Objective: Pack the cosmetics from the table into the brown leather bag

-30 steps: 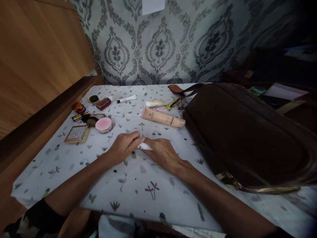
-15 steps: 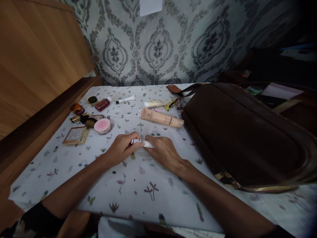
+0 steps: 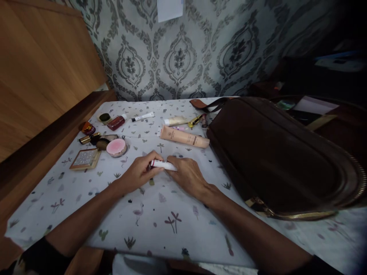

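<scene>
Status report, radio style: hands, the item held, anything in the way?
Left hand, right hand both pinching small white tube, low on tablecloth. Brown bag close at right, apart. Peach tube beyond, clear.

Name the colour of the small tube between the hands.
White tube with a red band at one end; head view.

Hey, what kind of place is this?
Probably a room in a home, at a make-up table: a pink compact and peach tube on a printed tablecloth, a brown handbag beside them, damask wallpaper behind.
</scene>
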Motion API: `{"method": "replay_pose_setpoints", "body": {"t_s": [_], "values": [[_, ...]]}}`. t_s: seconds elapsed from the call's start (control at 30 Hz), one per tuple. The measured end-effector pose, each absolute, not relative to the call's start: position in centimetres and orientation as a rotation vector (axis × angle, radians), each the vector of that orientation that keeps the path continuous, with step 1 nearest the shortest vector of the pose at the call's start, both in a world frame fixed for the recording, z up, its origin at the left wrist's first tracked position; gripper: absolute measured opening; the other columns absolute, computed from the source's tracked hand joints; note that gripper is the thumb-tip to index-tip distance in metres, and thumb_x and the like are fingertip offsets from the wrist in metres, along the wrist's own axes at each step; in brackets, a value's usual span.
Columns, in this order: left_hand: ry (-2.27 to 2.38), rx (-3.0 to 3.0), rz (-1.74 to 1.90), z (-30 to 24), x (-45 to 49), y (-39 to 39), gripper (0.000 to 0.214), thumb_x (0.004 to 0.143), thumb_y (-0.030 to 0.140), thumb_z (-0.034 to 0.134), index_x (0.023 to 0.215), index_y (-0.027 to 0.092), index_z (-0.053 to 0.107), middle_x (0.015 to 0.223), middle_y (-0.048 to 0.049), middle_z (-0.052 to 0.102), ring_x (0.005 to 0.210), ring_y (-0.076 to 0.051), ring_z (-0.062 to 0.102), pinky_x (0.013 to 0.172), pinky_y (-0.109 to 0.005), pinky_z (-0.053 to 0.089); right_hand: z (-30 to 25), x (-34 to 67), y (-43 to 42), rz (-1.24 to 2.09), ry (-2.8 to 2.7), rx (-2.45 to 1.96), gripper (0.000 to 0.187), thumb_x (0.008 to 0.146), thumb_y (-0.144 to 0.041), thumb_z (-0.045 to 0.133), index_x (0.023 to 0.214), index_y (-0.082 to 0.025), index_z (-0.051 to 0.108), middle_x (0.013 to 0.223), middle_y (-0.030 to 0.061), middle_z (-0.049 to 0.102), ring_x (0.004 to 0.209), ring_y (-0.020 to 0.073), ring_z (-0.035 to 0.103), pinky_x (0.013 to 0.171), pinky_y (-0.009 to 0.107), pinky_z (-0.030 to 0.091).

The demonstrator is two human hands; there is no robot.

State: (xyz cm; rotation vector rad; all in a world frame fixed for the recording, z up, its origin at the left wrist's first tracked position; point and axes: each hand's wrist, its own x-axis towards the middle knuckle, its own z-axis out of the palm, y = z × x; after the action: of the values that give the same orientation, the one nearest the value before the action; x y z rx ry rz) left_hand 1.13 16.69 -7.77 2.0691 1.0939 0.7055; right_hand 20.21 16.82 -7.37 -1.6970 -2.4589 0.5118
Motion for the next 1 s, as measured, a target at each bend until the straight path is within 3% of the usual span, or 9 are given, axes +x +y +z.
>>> {"method": "replay_pose_setpoints", "body": {"t_s": [0.37,0.7,0.87,1.0], "values": [[1.217,2.018,0.658,-7.64,1.41,16.85,0.042,0.093,0.052,0.050,0.067,0.020,0.045,0.053,0.0086,0.033,0.050,-0.008,0.033,0.049,-0.022,0.026,-7.61,20.21,16.74,0.413,-2.490,-1.694,0.018,0.098,-0.025,0.053,0.102,-0.019,0.069,0.092,0.0072,0.076,0.081,0.0209,0.068,0.059,0.031,0.021],[1.057,1.992,0.767,-8.19,0.93,17.09,0.025,0.092,0.044,0.061,0.093,0.019,0.061,0.072,0.0046,0.050,0.064,-0.011,0.044,0.059,-0.022,0.034,-7.81,20.33,16.76,0.659,-2.382,-1.612,0.016,0.097,-0.025,0.055,0.095,-0.020,0.070,0.086,0.0037,0.075,0.078,0.0176,0.066,0.061,0.027,0.027],[1.079,1.945,0.736,-8.34,1.01,17.05,0.029,0.094,0.047,0.057,0.092,0.019,0.062,0.065,0.0063,0.045,0.059,-0.010,0.039,0.057,-0.023,0.031,-7.88,20.35,16.75,0.554,-2.448,-1.625,0.014,0.095,-0.022,0.056,0.098,-0.020,0.070,0.089,0.0053,0.075,0.082,0.0192,0.067,0.061,0.029,0.025],[1.076,1.942,0.764,-8.42,1.02,17.01,0.028,0.094,0.045,0.058,0.090,0.018,0.062,0.071,0.0042,0.049,0.064,-0.011,0.042,0.059,-0.023,0.033,-7.78,20.53,16.86,0.633,-2.421,-1.580,0.019,0.097,-0.027,0.054,0.096,-0.021,0.072,0.089,0.0050,0.076,0.083,0.0189,0.068,0.061,0.028,0.026]]}}
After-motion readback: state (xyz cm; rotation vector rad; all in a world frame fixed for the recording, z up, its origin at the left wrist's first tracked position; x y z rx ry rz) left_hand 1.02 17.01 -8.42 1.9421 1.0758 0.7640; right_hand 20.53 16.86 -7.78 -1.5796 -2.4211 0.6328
